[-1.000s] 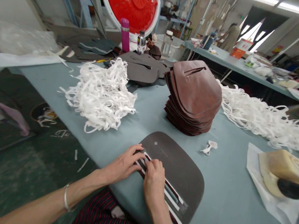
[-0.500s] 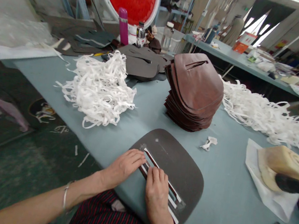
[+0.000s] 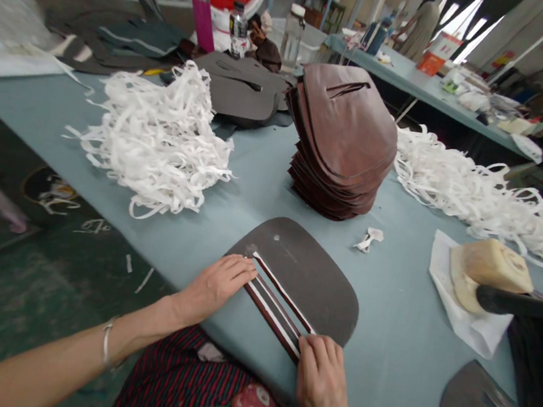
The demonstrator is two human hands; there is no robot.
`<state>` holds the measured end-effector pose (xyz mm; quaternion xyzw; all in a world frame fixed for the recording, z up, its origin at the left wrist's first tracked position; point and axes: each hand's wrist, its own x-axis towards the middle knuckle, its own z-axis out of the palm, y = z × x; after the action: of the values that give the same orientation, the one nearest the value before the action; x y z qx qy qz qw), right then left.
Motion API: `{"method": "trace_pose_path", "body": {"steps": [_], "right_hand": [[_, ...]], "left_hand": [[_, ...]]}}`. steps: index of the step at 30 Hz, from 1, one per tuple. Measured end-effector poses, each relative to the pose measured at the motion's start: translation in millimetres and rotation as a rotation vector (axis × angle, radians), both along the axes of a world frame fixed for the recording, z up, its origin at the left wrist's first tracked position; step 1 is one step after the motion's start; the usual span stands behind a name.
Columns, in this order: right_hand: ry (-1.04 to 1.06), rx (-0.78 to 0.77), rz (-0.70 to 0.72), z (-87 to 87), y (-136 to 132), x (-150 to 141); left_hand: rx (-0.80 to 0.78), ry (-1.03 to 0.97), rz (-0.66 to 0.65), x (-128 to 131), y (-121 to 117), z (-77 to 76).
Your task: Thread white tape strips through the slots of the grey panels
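Narrow red and white strips [image 3: 277,309] on the rounded dark grey leather panel [image 3: 324,281] run diagonally between two flat, open hands: left hand [image 3: 214,286] at upper end, right hand [image 3: 322,379] at lower end, gripping nothing.

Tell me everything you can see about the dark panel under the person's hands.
The dark grey panel is a flat, leather-like piece with a broad rounded outline and a small pale dot near its far edge, lying on the blue-grey table. Narrow parallel white and maroon strips run diagonally across it. The left hand rests at the strips' far end, the right hand at their near end.
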<state>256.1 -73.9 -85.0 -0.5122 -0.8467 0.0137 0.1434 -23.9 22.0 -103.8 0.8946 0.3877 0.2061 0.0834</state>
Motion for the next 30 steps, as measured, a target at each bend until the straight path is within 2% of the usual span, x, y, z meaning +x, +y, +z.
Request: {"method": "trace_pose_path", "body": {"steps": [2, 5, 8, 10, 12, 15, 18, 20, 24, 27, 30], "right_hand": [[-0.005, -0.044, -0.073, 4.2, 10.9, -16.0], [-0.047, -0.051, -0.133, 6.7, 30.8, -58.0], [-0.096, -0.039, -0.131, 2.6, 50.3, -102.4], [-0.115, -0.021, -0.159, -3.5, 54.9, -114.9], [-0.121, 0.013, -0.181, -9.8, 46.4, -106.9], [-0.107, 0.081, -0.165, -13.9, 13.8, -65.9], [-0.076, 0.098, -0.124, -9.9, -17.2, -22.2], [-0.028, 0.056, -0.120, -5.8, -25.3, -6.9], [0.102, -0.055, -0.174, -2.9, -14.7, -10.6], [0.126, -0.008, -0.143, -6.8, -0.9, -22.8], [0.064, 0.007, -0.128, -10.0, 8.9, -30.9]], "left_hand": [[0.004, 0.006, -0.003, 0.2, 0.4, -0.1], [0.005, 0.010, -0.005, 0.1, 0.1, -1.4], [0.010, 0.010, -0.003, -0.2, -0.7, -4.3], [0.019, 0.012, -0.002, 0.0, -0.8, -6.2], [0.023, 0.017, -0.002, 0.7, -0.7, -6.9], [0.033, 0.023, -0.006, 1.3, 0.1, -5.9], [0.040, 0.030, -0.013, 0.6, 1.5, -4.7], [0.036, 0.031, -0.011, 1.5, 1.3, -4.3], [0.039, 0.009, 0.026, 15.8, -7.4, -1.9], [0.032, -0.001, 0.021, 36.3, -19.1, 0.5], [0.035, -0.003, -0.003, 52.3, -26.9, 1.6]]}}
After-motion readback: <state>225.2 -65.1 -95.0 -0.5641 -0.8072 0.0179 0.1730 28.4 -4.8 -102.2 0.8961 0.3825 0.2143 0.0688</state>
